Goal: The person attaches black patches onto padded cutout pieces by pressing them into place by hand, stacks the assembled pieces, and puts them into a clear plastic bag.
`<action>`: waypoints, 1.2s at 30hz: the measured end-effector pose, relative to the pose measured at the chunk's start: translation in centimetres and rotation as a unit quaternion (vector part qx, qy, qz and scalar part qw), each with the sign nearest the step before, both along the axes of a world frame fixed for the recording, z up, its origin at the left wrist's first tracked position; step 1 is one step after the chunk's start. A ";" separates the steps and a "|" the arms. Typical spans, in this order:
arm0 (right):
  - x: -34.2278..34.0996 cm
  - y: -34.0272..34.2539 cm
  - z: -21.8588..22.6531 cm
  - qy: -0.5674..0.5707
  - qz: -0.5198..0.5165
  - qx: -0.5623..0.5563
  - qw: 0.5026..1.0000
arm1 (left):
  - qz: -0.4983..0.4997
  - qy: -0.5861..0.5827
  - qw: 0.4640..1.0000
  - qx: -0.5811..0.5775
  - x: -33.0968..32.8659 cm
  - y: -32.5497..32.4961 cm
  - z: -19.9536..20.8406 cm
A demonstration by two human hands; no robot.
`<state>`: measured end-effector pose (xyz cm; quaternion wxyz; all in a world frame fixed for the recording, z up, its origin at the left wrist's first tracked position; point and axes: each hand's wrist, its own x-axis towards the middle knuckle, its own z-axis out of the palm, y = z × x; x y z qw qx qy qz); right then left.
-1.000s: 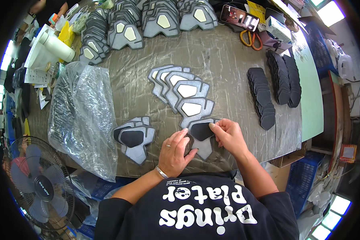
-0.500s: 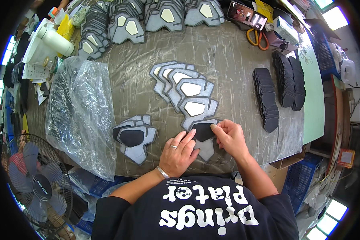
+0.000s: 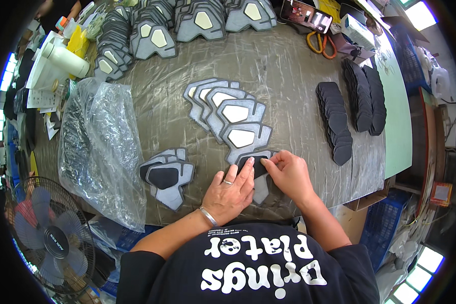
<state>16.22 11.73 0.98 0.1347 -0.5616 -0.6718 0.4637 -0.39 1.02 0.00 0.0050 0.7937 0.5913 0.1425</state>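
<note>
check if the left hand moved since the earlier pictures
Yes, the left hand has moved rightward, onto the black patch, judged against the white-centred grey piece beyond.

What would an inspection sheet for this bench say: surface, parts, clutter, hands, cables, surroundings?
Surface: brown table, wrinkled and glossy.
Parts: black pad on a grey panel; overlapping panels with pale insets beyond; spare black pads stacked at right.
Clutter: clear plastic sheeting and white bottle at left; phone and orange-handled scissors at upper right.
Hands: left hand has fingertips on the black pad; right hand appears to pinch its right edge.
Cables: nothing seen clearly; far right too blurred to tell.
Surroundings: fan lower left; blue crate lower right.
</note>
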 end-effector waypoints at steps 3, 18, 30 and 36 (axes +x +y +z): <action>-0.4 0.0 0.4 -0.125 0.052 0.151 0.979 | -0.009 -0.007 1.000 0.002 0.0 0.2 -0.3; 3.8 -1.5 -0.1 -0.156 0.393 0.302 0.854 | 0.017 -0.082 0.994 -0.076 -1.1 -0.9 0.3; 4.3 -2.2 -0.6 -0.105 0.353 0.336 0.867 | 0.001 -0.024 0.998 -0.063 -1.5 -2.1 -0.2; 4.4 -2.1 -1.0 -0.079 0.314 0.337 0.884 | 0.013 0.006 0.999 -0.048 -1.2 -2.0 -0.4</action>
